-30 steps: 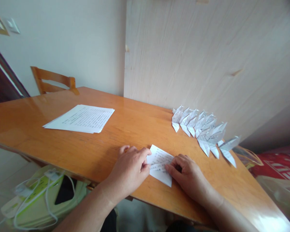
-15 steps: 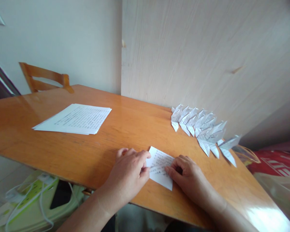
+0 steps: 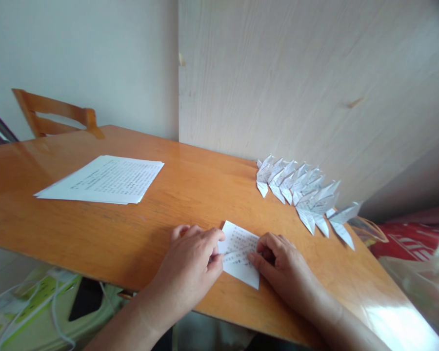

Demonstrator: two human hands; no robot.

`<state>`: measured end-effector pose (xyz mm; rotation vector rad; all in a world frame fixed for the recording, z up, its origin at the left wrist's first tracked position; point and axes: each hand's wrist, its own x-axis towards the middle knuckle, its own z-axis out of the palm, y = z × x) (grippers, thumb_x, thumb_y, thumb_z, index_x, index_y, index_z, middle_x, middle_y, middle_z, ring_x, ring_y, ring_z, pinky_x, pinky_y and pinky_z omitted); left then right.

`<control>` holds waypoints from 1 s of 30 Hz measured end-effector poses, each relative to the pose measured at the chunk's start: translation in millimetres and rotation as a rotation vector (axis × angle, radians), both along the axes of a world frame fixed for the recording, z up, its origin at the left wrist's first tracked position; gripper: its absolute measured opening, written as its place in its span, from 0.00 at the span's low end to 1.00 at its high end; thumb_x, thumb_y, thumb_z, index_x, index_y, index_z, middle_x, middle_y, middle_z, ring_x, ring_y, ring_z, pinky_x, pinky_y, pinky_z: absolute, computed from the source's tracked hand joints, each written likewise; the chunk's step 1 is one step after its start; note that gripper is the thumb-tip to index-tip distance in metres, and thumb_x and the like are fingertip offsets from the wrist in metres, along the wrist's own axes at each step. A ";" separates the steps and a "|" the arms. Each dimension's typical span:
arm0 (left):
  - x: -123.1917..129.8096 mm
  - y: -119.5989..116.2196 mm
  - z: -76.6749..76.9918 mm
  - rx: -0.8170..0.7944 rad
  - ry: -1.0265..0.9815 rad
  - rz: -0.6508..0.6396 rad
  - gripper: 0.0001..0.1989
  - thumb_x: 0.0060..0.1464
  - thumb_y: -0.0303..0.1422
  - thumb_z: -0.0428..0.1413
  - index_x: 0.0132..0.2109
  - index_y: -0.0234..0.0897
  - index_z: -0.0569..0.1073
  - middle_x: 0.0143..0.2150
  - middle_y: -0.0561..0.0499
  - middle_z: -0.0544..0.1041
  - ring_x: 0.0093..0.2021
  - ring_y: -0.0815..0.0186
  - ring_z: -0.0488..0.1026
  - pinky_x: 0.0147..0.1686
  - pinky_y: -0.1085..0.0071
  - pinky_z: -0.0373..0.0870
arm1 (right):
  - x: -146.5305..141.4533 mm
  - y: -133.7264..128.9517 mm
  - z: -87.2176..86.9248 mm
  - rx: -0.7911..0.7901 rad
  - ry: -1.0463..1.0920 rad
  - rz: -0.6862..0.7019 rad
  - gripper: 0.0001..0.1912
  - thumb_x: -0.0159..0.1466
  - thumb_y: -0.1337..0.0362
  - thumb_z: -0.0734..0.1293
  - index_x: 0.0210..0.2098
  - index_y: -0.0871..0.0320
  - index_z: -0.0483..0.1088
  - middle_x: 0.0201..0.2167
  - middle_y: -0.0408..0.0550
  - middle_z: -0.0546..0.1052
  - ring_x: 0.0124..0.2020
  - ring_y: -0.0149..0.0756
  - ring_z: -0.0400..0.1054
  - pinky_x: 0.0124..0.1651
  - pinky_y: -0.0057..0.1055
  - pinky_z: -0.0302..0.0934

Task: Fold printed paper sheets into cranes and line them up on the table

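A small folded sheet of printed paper [image 3: 239, 251] lies on the wooden table between my hands, with a crease or folded flap across its lower half. My left hand [image 3: 195, 258] grips its left edge with thumb and index finger, the other fingers curled on the table. On the opposite edge, my right hand [image 3: 278, 256] pinches the paper, its thumb lying on the printed face. Several folded paper pieces [image 3: 296, 180] with pointed wings stand in a row at the back right, one [image 3: 344, 222] set slightly apart.
A stack of printed sheets [image 3: 109, 180] lies on the left of the table [image 3: 190, 180]. Behind it is a wooden chair [image 3: 58, 114]. A phone [image 3: 86, 298] and a green power strip [image 3: 36, 302] sit below the front edge. Red and clear bags [image 3: 406, 243] are at the right.
The view has shifted slightly, so the whole scene sits a little further left. Both hands keep their hold on the paper, with hardly any movement.
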<state>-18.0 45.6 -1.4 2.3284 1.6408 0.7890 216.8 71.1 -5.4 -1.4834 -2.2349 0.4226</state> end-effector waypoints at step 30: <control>-10.8 -2.3 7.6 -0.169 -0.286 0.007 0.11 0.65 0.26 0.44 0.49 0.42 0.66 0.34 0.57 0.79 0.42 0.62 0.74 0.52 0.60 0.59 | -2.5 -14.2 7.3 0.233 -0.189 0.167 0.10 0.70 0.64 0.63 0.38 0.52 0.77 0.33 0.49 0.74 0.37 0.42 0.65 0.41 0.40 0.58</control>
